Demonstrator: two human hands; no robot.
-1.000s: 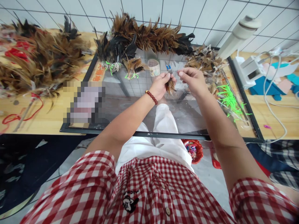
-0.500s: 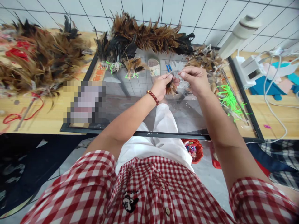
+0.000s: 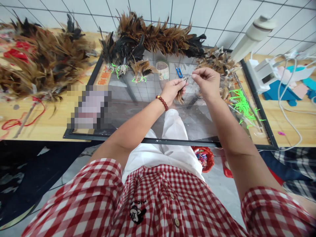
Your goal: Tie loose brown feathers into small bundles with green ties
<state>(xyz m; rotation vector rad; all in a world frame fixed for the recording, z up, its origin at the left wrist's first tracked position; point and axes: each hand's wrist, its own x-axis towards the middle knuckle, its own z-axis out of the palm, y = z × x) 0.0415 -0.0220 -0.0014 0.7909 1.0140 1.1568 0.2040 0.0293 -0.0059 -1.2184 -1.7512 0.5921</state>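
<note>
My left hand [image 3: 174,91] is closed around a small bunch of brown feathers [image 3: 180,97], whose pale quill ends stick up past the thumb. Just to the right, my right hand [image 3: 206,81] is pinched, thumb against forefinger, close to the quill ends. Whatever lies between those fingertips is too small to make out. Blue thread snips [image 3: 179,71] rest on the glass beyond my left hand. A cup-like container [image 3: 163,71] stands left of the snips. Bundles of brown feathers tied with bright green [image 3: 139,71] lie farther left.
The black-framed glass panel [image 3: 158,142] lies on a wooden table. Along its back runs a long row of brown feathers [image 3: 160,36]. Green strips [image 3: 243,105] lie at right, near a white device [image 3: 265,75] with cables. A large feather heap [image 3: 49,62] covers the left table.
My left hand has shifted slightly right with the feather bunch, uncovering more of the blue snips. My right hand stays pinched beside it, moved only a little.
</note>
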